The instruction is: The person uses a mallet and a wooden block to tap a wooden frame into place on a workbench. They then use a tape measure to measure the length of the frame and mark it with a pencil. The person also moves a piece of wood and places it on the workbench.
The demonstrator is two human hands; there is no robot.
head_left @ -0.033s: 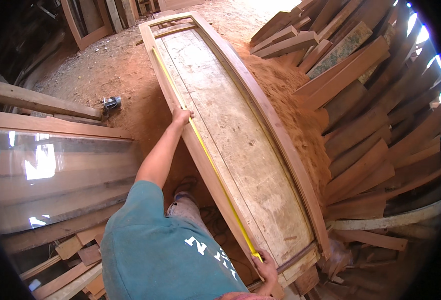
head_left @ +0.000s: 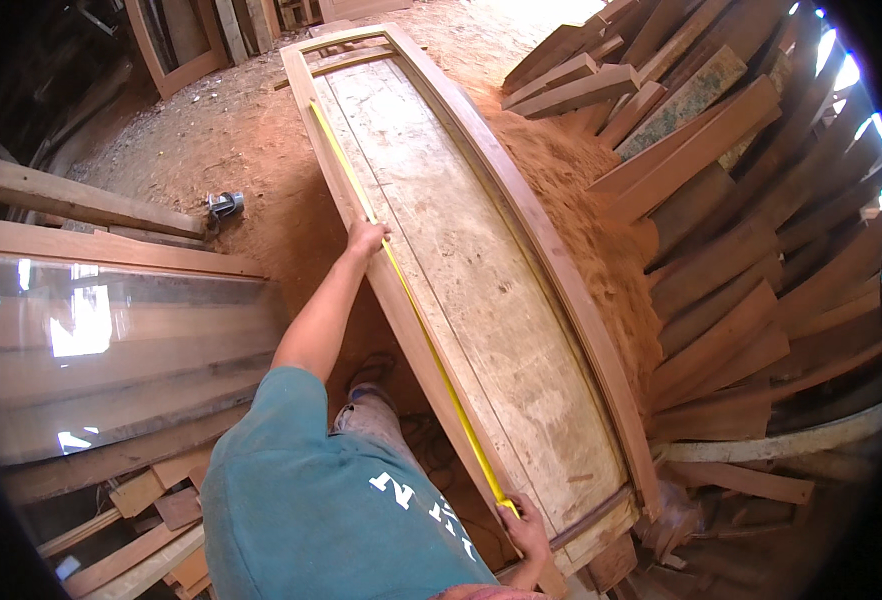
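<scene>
From here I see the left hand's (head_left: 367, 236) fingers clamped on a yellow tape (head_left: 424, 325) near the frame's centre, the right hand's (head_left: 524, 527) closed on its lower end, bottom centre; it runs along a long wooden frame (head_left: 523, 190), with planks (head_left: 706, 140) heaped at right

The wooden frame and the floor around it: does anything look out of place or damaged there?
No damage stands out on the wooden frame. One oddity: a small grey object, perhaps a tool, seems to lie on the dirt floor, exposed to dust.
</scene>
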